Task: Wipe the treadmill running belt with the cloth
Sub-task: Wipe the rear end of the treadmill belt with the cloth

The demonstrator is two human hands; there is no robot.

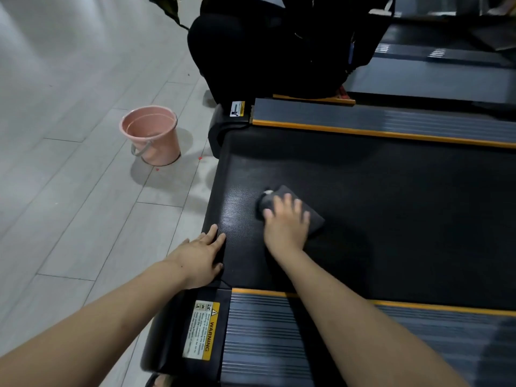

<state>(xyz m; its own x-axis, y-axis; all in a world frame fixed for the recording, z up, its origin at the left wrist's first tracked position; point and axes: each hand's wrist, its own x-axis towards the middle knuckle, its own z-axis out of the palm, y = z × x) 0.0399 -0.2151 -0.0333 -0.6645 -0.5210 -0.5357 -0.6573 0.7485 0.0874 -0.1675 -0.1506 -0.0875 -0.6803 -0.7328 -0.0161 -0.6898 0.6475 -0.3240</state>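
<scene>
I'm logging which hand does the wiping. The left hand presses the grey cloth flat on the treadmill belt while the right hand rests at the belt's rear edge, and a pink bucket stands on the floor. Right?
Not quite: the hands are swapped. The head view shows the right hand pressing the grey cloth on the treadmill belt, and the left hand resting at its rear edge. The pink bucket does stand on the floor.

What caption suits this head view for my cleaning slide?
Right hand presses a cloth on the treadmill belt; left hand braces its edge.

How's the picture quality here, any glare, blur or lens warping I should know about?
Head view: dim light, so the dark grey cloth under the right hand barely separates from the black running belt; wide-angle bending at edges; soft glare on the pale floor; pink plastic bucket reasonably sharp.
</scene>
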